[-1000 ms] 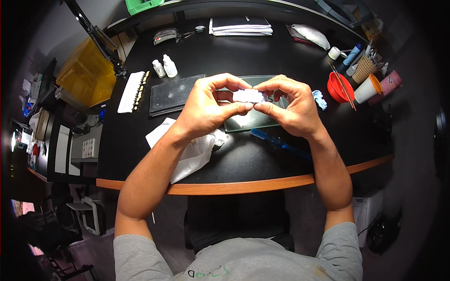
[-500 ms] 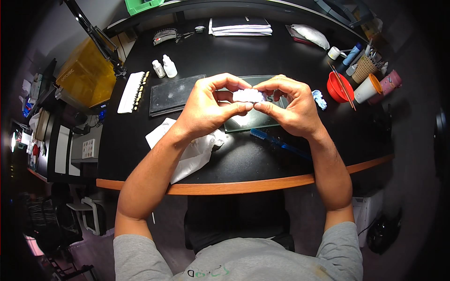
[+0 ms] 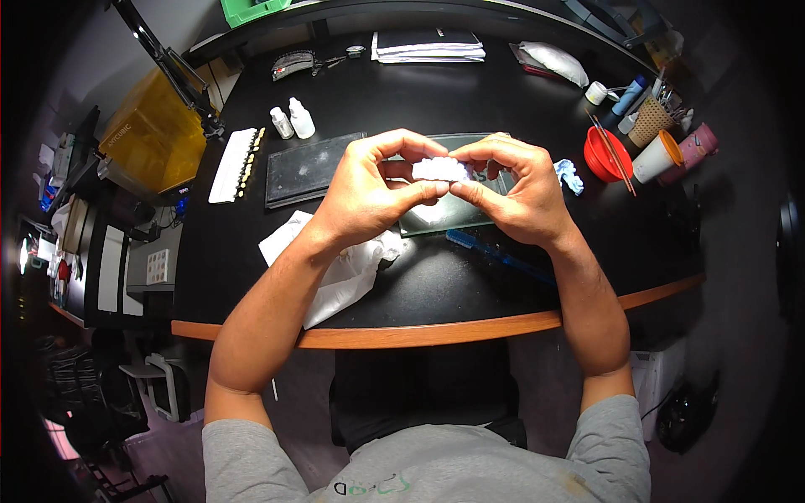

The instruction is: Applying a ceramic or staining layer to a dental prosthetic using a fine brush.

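Between both hands, above the middle of the desk, is a small white dental model (image 3: 438,169) with a bumpy, tooth-like upper edge. My left hand (image 3: 366,183) pinches its left end between thumb and fingers. At the other end, my right hand (image 3: 524,189) grips it the same way, and the fingertips of the two hands nearly meet. Below them lies a glass plate (image 3: 419,220), partly covered by the hands. A blue brush (image 3: 486,249) rests nearer the edge, its far end hidden by my right forearm. Crumpled white tissue (image 3: 342,272) lies by my left forearm.
A dark flat slab (image 3: 303,172), a tooth shade guide (image 3: 235,166) and two white bottles (image 3: 300,119) sit to the left. On the right are a red bowl (image 3: 605,159) with sticks across it, a blue crumpled wad (image 3: 569,178) and cups. Papers (image 3: 428,49) lie at the back.
Almost nothing differs. The whole view has shifted very slightly, and both hands keep the same grip on the dental model.
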A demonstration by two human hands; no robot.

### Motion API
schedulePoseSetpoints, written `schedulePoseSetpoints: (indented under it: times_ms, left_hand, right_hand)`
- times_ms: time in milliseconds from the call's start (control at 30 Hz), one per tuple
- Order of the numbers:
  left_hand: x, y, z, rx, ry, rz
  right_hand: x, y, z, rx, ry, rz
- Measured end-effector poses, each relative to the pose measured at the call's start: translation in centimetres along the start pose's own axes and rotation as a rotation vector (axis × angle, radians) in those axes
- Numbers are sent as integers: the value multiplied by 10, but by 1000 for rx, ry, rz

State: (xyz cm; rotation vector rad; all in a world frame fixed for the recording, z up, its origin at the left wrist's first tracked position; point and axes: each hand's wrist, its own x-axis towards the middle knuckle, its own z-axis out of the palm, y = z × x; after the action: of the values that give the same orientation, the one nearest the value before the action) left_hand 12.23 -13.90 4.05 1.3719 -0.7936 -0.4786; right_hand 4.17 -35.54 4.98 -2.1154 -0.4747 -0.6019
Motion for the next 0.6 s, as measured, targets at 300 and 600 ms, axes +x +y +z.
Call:
schedulePoseSetpoints:
  times_ms: [300,600]
  left_hand:
    - [0,0,1,22,-10,-6]
    - [1,0,1,11,-11,7]
  right_hand:
    - [0,-1,-2,-10,-11,-19]
    - [0,-1,-2,-13,-6,-20]
